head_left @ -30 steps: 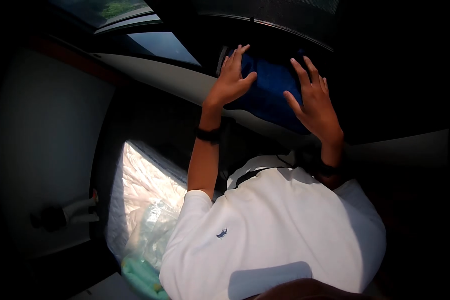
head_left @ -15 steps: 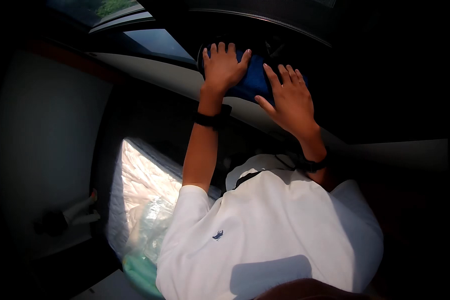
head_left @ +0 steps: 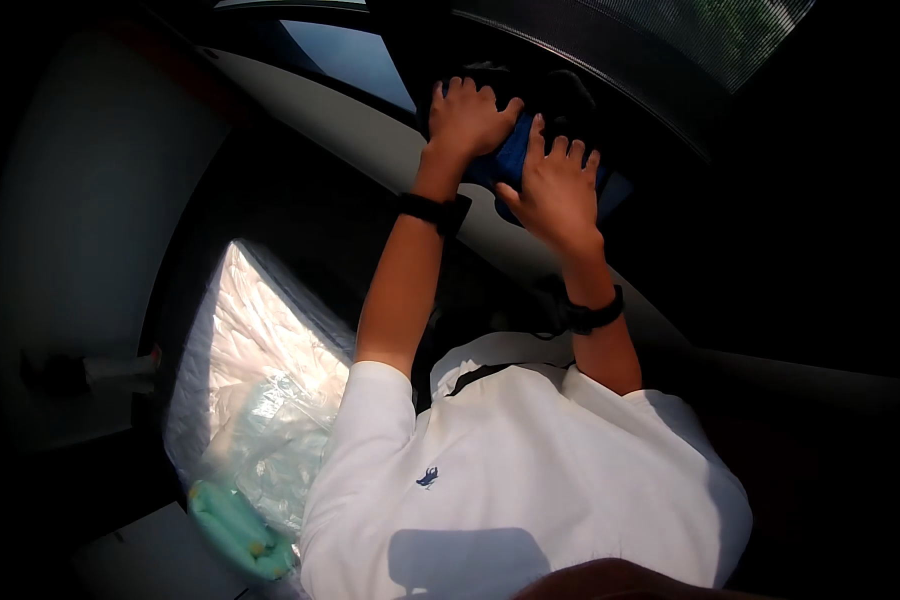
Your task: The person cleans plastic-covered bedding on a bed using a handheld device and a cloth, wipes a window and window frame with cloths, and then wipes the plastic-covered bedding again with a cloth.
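Note:
A blue item [head_left: 511, 155], seemingly of fabric, lies at the upper middle, mostly covered by my hands. My left hand [head_left: 467, 121] rests on its left part with the fingers spread and slightly bent. On its right part is my right hand [head_left: 558, 190], palm down, fingers apart. The thumbs point toward each other, with blue showing between the hands. Dark shapes lie just beyond the fingertips, too dim to make out. Both wrists wear black bands.
A pale quilted item [head_left: 260, 340] in clear plastic lies at the lower left, with a rolled green item [head_left: 232, 525] by it. A light ledge [head_left: 310, 120] runs below a window [head_left: 350, 62]. A mesh-covered window [head_left: 740, 35] is at the upper right.
My hands have come closer together and now press down on the blue item, of which less shows. The view has turned, bringing the mesh-covered window in at the upper right.

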Tool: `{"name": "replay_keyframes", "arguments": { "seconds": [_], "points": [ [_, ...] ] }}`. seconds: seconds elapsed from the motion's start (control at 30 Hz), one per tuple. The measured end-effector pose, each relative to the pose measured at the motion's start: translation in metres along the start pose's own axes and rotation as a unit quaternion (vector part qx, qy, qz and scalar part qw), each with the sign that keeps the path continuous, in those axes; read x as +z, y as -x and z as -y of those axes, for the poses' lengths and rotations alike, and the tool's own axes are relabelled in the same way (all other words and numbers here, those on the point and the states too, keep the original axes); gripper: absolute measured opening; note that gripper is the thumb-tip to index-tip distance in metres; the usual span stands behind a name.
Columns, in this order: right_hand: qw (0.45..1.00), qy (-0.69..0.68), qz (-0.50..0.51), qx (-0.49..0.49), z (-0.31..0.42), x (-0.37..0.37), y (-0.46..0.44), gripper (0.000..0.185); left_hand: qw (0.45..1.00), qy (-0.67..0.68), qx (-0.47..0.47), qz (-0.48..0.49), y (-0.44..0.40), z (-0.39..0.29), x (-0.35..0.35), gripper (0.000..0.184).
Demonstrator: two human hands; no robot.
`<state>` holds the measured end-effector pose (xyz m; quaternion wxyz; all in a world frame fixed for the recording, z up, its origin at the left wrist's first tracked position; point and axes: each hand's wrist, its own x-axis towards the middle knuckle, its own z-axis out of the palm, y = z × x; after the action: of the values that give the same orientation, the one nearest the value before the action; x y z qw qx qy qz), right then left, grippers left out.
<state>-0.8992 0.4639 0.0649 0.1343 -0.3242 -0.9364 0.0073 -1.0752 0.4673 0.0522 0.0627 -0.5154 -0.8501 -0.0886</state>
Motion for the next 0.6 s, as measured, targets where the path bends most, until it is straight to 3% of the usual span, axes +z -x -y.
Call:
{"name": "replay_keyframes", "arguments": {
  "seconds": [0.07,0.13,0.17,0.23,0.53,0.6],
  "points": [
    [1.000,-0.002,0.006,-0.002,0.006,0.000,-0.003,0.097,0.998,0.016,0.060,-0.021,-0.006,0.022,0.032,0.069],
    [0.999,-0.031,-0.009,-0.017,0.002,0.000,0.003,0.091,0.994,0.049,0.037,-0.088,-0.002,0.025,0.048,0.068],
    [0.999,-0.020,0.000,-0.028,-0.001,-0.004,0.009,0.081,0.991,0.114,-0.020,-0.059,0.019,0.008,0.008,0.067],
    [0.999,-0.032,-0.015,-0.029,-0.009,-0.012,0.017,0.074,0.989,0.129,-0.021,-0.073,0.019,0.009,0.005,0.066],
    [0.999,0.014,0.040,-0.004,-0.006,-0.030,0.004,0.076,0.986,0.150,0.008,-0.069,0.020,0.023,-0.026,0.053],
    [0.999,0.015,0.034,-0.026,-0.005,-0.021,0.015,0.070,0.976,0.136,0.058,-0.158,0.023,0.023,-0.013,0.050]
  ]
}}
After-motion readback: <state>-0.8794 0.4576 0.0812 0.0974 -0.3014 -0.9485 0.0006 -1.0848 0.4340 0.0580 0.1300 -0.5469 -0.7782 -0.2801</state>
